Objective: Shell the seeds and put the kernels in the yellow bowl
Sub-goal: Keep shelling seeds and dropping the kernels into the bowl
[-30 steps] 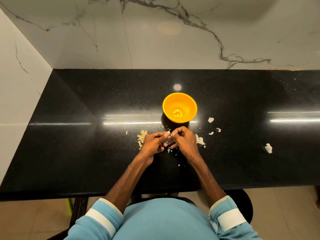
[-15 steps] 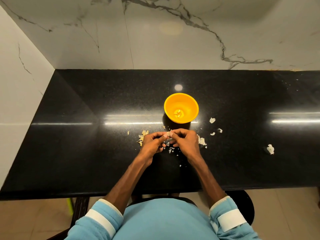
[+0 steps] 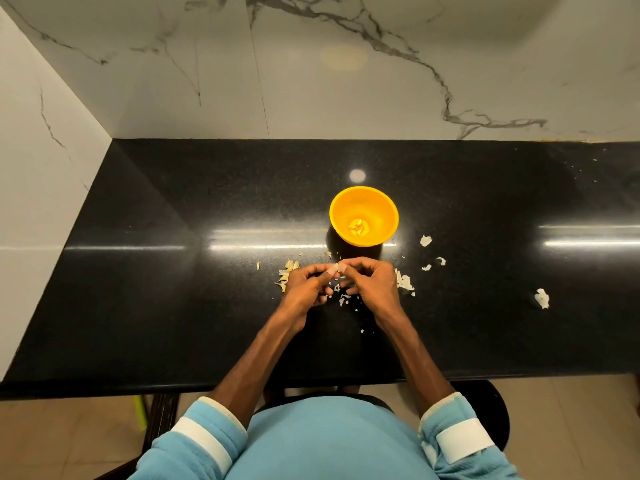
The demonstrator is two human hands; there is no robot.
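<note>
My thumbs have drawn together, left hand (image 3: 304, 285) and right hand (image 3: 372, 284) both pinching one seed (image 3: 335, 266), with the yellow bowl (image 3: 382, 216) just beyond them, nearer my right hand.

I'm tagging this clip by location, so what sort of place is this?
Probably a home kitchen counter: a polished black stone countertop against white marble-look walls, with a yellow bowl and seed shell scraps on it.
</note>
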